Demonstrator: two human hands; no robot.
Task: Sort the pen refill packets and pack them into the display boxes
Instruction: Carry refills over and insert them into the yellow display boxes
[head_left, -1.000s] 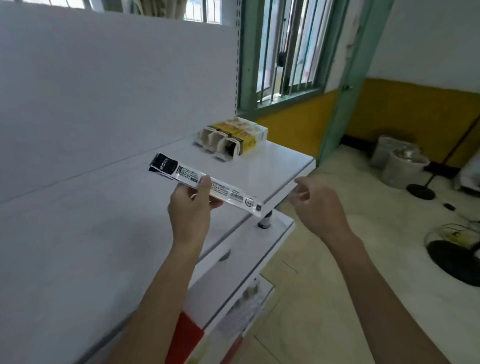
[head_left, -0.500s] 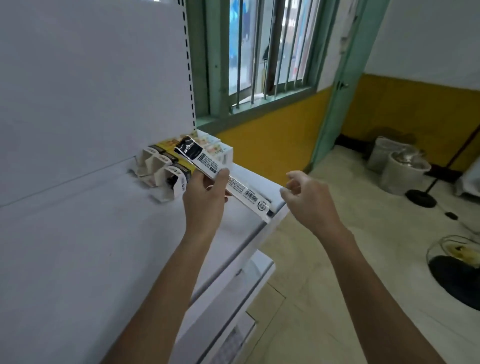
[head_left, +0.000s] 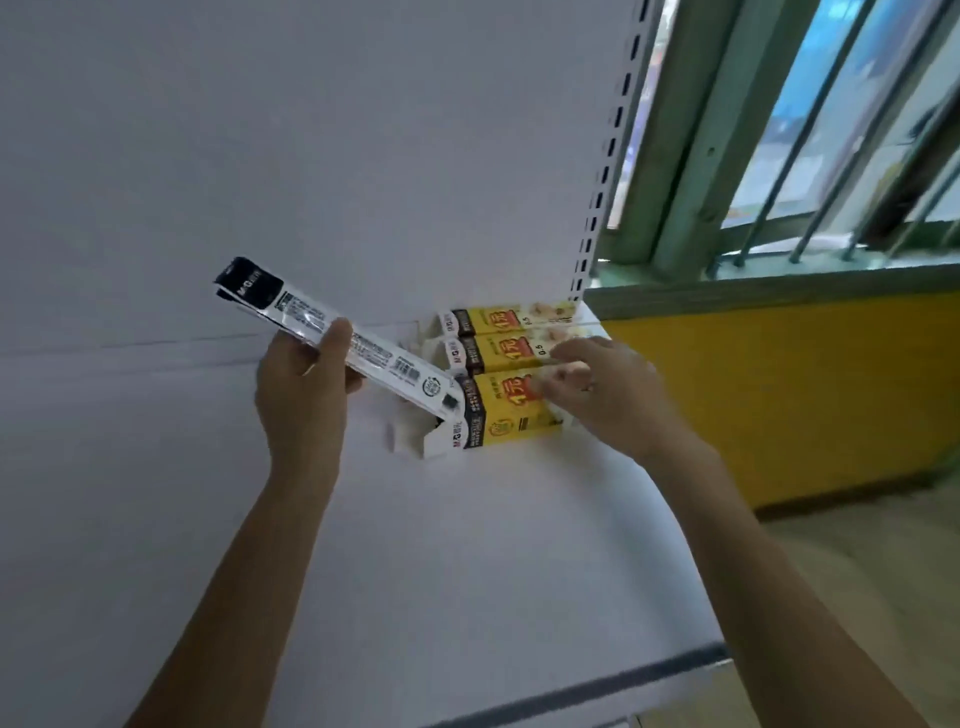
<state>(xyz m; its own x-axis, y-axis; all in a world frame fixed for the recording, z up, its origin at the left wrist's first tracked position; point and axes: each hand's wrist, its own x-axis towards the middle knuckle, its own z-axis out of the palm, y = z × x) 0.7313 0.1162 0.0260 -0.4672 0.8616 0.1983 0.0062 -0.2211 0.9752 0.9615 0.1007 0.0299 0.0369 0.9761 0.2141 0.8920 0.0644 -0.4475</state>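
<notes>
Head view: my left hand (head_left: 304, 384) has its grip pinched round the pen refill packet (head_left: 311, 325), which tilts with its low end at the open mouth of the nearest display box (head_left: 511, 415). My right hand (head_left: 608, 395) rests on that box's top, too blurred to tell its grip. Two more display boxes (head_left: 498, 345) lie just behind on the white shelf (head_left: 467, 571).

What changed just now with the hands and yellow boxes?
The left hand carried the refill packet forward; its lower end now meets the open end of the nearest display box. The right hand came to rest on the boxes. Unchanged: left grip, boxes on the shelf.
</notes>
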